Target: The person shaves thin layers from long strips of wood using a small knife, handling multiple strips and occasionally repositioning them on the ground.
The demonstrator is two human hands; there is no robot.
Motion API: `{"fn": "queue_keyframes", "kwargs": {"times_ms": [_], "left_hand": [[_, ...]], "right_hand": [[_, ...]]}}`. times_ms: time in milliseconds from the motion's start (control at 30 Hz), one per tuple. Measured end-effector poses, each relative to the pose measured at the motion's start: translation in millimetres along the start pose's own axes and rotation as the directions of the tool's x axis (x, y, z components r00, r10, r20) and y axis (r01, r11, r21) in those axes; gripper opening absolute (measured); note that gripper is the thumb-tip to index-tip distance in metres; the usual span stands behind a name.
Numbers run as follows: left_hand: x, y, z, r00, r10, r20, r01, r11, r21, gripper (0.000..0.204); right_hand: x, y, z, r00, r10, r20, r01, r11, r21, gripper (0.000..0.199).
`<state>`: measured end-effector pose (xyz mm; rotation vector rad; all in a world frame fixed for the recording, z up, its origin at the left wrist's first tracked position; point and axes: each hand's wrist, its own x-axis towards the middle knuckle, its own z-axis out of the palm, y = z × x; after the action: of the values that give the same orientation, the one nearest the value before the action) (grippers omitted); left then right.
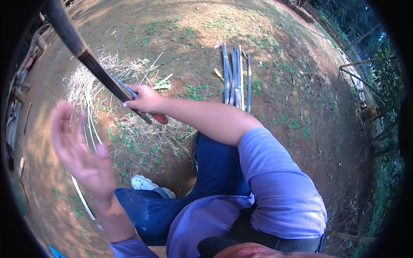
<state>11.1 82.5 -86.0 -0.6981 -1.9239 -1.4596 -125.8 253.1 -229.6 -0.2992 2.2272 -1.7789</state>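
Note:
My right hand (148,99) reaches across to the left, closed around a long dark strip (98,68) that looks like split bamboo or wood. The strip slants toward the upper left, its far end large and near the camera. In the same grip lies a slim knife-like tool; its orange-red end (160,118) sticks out below the hand, and bluish metal shows along the strip. My left hand (84,155) is raised at the left, palm showing, fingers apart and smeared by motion. It holds nothing. Thin pale strips (82,198) lie on the ground beyond it.
A heap of pale shavings (88,81) covers the ground ahead on the left. Several long dark and light slats (235,79) lie together ahead, right of the middle. My bent leg and white shoe (148,182) are below. Logs (20,92) line the left edge; bushes stand right.

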Motion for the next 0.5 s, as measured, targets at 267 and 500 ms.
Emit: {"fn": "queue_keyframes", "kwargs": {"times_ms": [267,500], "left_hand": [[31,-32,-49,0.964,-0.264,0.027,0.266,0.957,-0.114,0.067],[26,-60,-81,0.982,-0.080,-0.170,0.077,0.997,-0.029,0.044]], "right_hand": [[-4,-23,39,0.973,0.003,0.233,0.005,1.000,-0.030,0.082],[-9,-14,52,0.991,-0.045,0.125,0.056,0.995,-0.083,0.082]]}}
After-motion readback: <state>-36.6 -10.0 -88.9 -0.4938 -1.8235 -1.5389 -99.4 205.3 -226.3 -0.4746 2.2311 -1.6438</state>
